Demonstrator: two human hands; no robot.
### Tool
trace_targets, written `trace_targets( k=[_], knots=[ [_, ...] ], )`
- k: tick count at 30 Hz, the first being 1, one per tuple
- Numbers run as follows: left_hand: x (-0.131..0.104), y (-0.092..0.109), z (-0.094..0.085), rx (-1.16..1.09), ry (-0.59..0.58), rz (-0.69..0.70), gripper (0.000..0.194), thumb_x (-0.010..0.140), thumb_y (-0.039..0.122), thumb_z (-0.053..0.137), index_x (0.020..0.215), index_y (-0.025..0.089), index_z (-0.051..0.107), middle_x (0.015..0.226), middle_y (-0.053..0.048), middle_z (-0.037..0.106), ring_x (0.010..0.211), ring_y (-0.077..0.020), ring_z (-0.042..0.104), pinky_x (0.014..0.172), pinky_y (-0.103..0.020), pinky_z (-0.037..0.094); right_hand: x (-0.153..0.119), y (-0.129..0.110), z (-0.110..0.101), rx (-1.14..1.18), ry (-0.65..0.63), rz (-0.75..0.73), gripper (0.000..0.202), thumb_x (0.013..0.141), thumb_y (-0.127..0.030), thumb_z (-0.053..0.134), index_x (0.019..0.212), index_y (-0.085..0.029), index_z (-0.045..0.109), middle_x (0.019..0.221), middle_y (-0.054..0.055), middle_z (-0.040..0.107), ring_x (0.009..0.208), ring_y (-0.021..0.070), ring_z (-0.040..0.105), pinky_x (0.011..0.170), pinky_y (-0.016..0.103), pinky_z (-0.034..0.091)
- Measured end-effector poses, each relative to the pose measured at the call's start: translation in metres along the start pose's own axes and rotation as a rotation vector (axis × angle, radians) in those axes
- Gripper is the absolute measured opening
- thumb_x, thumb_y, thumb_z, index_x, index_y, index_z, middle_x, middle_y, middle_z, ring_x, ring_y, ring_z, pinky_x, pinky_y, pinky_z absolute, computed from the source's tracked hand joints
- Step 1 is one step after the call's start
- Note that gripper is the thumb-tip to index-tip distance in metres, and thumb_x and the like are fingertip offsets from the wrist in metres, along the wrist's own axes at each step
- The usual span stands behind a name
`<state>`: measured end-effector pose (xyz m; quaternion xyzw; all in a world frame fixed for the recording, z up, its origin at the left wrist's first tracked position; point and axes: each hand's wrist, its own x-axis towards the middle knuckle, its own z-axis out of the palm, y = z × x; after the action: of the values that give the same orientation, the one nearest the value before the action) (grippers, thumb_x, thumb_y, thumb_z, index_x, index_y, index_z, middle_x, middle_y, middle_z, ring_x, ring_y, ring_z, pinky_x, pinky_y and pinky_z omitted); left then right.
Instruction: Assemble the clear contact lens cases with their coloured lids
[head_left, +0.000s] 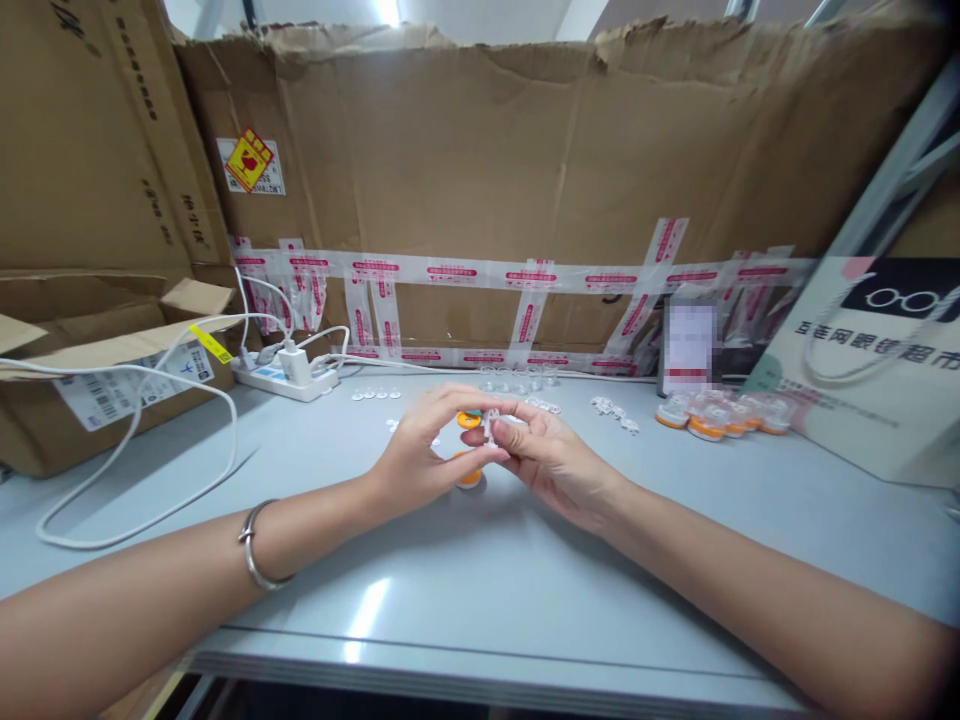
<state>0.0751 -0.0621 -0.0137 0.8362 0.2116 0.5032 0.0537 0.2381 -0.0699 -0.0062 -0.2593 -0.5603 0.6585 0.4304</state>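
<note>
The small white piece (492, 428) is at frame ctr., long axis approx. upright, pinched by fingers of R hand (564, 468). L hand (420, 450) has thumb below, index above it; whether these press, I cannot tell.

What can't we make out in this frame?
All in the head view:
White part: exact shape; partly covered by the right hand, and blurred.
Left hand: whether it grips the part; too small and blurred.
Lower orange piece: full outline; the left hand covers some of it.
Panel: content; pixelated.
Carton: bottom; hidden by its front.
White bits: detail; too small.
</note>
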Motion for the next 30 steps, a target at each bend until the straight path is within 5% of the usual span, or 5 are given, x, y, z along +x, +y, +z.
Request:
trace_targets(
  k=[4, 8, 12, 17, 30],
  knots=[
    [0.002, -0.003, -0.003, 0.034, 0.063, -0.023, 0.032, 0.076, 0.022, 0.063, 0.106, 0.020, 0.052, 0.100, -0.005, 0.061, 0.094, -0.0159, 0.057, 0.083, -0.033, 0.045, 0.009, -0.024, -0.038, -0.360, 0.093, -0.061, 0.030, 0.069, -0.038, 0.067, 0.093, -0.021, 0.061, 0.081, 0.003, 0.069, 0.076, 0.0157, 0.063, 0.076, 0.033, 0.046],
    [0.002, -0.007, -0.005, 0.076, 0.066, -0.024, 0.031, 0.076, 0.022, 0.063, 0.105, 0.019, 0.053, 0.100, -0.005, 0.061, 0.093, -0.0149, 0.056, 0.083, -0.031, 0.045, 0.014, -0.048, -0.105, -0.969, 0.481, -0.162, 0.018, 0.068, -0.034, 0.064, 0.073, -0.018, 0.062, 0.077, 0.006, 0.068, 0.079, 0.0194, 0.062, 0.077, 0.034, 0.043],
    [0.000, -0.011, -0.004, 0.090, 0.026, -0.033, 0.031, 0.077, 0.024, 0.062, 0.106, 0.019, 0.052, 0.101, -0.006, 0.061, 0.094, -0.0161, 0.056, 0.083, -0.033, 0.044, 0.020, -0.036, -0.141, -1.400, 0.433, 0.022, 0.021, 0.074, -0.034, 0.056, 0.080, -0.016, 0.065, 0.082, 0.009, 0.067, 0.075, 0.0204, 0.060, 0.069, 0.031, 0.045],
    [0.000, -0.009, -0.003, 0.083, -0.019, -0.029, 0.031, 0.076, 0.025, 0.062, 0.105, 0.020, 0.053, 0.100, -0.006, 0.062, 0.094, -0.0176, 0.056, 0.084, -0.035, 0.043, 0.031, -0.008, -0.139, -1.652, 0.281, 0.041, 0.032, 0.078, -0.033, 0.051, 0.101, -0.016, 0.065, 0.094, 0.011, 0.064, 0.082, 0.0204, 0.058, 0.074, 0.029, 0.043],
    [-0.001, -0.012, -0.003, 0.073, -0.035, -0.010, 0.033, 0.076, 0.024, 0.063, 0.108, 0.019, 0.052, 0.102, -0.006, 0.062, 0.094, -0.0168, 0.056, 0.084, -0.034, 0.042, 0.019, -0.026, -0.112, -1.783, 0.204, 0.112, 0.017, 0.060, -0.006, 0.051, 0.064, -0.015, 0.066, 0.068, 0.008, 0.067, 0.067, 0.0197, 0.059, 0.056, 0.026, 0.036]
  ],
)
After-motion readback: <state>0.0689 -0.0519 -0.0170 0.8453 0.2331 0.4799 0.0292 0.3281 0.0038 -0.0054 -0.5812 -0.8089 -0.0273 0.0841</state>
